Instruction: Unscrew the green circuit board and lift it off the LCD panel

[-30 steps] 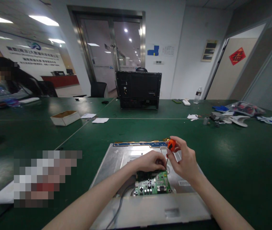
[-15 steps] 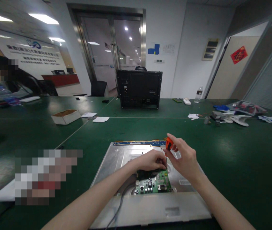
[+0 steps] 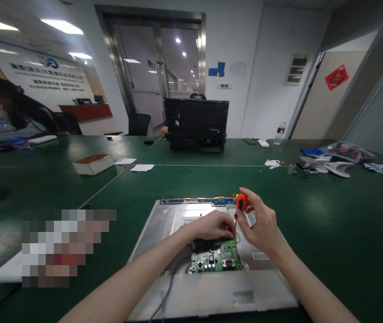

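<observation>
Between the fingers of my right hand (image 3: pixel 260 222) is the orange-and-black handle of a screwdriver (image 3: pixel 241 202). Its thin shaft points down to the upper right corner of a green circuit board (image 3: pixel 214 259). My left hand (image 3: pixel 215 224) is closed near that corner, thumb and fingers around the lower shaft and tip. Whether it pinches the shaft or something small there, I cannot make out. The board sits on the silver metal back of a display panel (image 3: pixel 265 287), lying flat. A blue circuit strip (image 3: pixel 194 202) runs along the panel's far edge, and a grey cable (image 3: pixel 170 287) leaves the board's left side.
Across the green table (image 3: pixel 137 193) stands a black monitor housing (image 3: pixel 196 125), a person behind it. An open cardboard box (image 3: pixel 93 164) and papers (image 3: pixel 142 168) lie left. Loose parts, a plastic bag (image 3: pixel 348 151) and a bottle (image 3: pixel 279 133) are at right. Another person sits far left.
The screwdriver's handle has tilted slightly right and turned in my right hand's fingers. My left hand has stayed in place. Hands now show beside the far monitor housing.
</observation>
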Demonstrator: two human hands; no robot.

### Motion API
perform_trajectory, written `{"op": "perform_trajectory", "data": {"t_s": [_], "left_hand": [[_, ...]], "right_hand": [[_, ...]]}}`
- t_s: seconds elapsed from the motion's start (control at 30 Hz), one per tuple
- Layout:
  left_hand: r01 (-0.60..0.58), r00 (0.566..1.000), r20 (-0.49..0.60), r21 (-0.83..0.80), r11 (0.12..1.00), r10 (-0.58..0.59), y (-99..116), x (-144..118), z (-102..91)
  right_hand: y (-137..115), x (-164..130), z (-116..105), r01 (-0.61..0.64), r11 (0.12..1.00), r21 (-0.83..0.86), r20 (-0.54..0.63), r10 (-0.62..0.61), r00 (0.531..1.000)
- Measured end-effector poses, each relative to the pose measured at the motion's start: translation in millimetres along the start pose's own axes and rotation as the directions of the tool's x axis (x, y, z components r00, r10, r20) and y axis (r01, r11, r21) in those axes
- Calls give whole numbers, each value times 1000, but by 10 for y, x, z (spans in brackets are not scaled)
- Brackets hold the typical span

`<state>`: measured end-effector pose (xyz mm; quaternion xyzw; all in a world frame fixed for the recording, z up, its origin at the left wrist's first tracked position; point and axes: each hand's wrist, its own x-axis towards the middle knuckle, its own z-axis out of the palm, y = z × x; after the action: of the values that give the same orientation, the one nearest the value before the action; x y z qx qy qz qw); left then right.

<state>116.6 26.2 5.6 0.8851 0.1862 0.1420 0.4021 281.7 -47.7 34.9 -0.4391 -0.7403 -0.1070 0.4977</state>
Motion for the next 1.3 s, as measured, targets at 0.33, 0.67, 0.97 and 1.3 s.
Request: {"op": "perform_trajectory", "data": {"t_s": [0.33,0.67,0.97,1.3], "left_hand": [[29,1000,-6,11,1000,-29,30,3,-1],[30,1000,-3,21,999,-30,-18,8,7],[30,1000,-8,24,999,-30,-25,11,6],[-10,1000,-1,36,999,10,-29,7,-3]], "right_hand": [[7,38,-8,65,997,-30,-3,-65,998],[8,2,9,9,1000,-9,-3,-9,1000],[1,22,7,42,999,-25,13,-42,999],[15,10,1,26,999,-20,12,-26,1000]]}}
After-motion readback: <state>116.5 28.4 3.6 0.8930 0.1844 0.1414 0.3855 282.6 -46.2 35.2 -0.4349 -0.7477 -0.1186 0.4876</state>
